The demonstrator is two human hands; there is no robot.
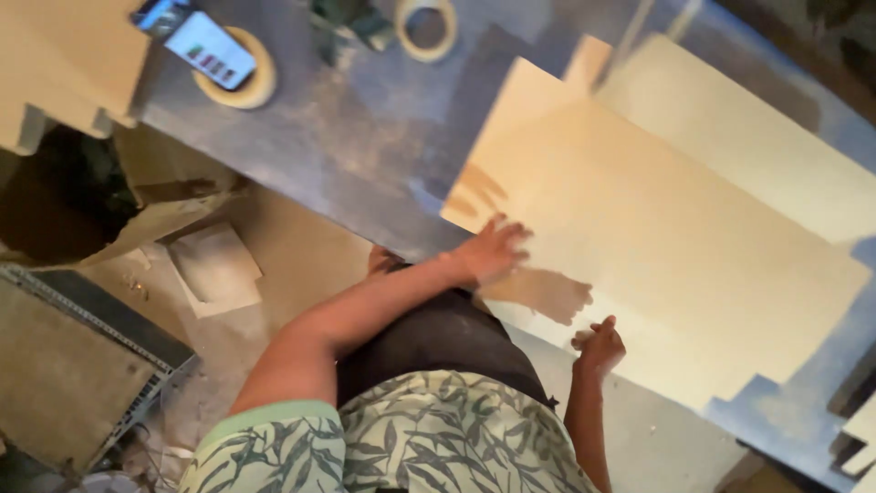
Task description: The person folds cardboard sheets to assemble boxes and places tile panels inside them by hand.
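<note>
A large pale wooden board [657, 228] lies flat on a blue-grey worktable [347, 137]. My left hand [493, 251] rests palm-down on the board's near left part, fingers spread, blurred by motion. My right hand [599, 347] grips the board's near edge, fingers curled over it. A second pale board [757, 128] lies under and beyond the first one.
A phone [196, 38] lies across a roll of masking tape [245, 87] at the table's far left. Another tape roll [425, 27] sits further along. Cardboard and paper scraps [212, 265] litter the floor on the left, beside a metal-edged panel [73, 365].
</note>
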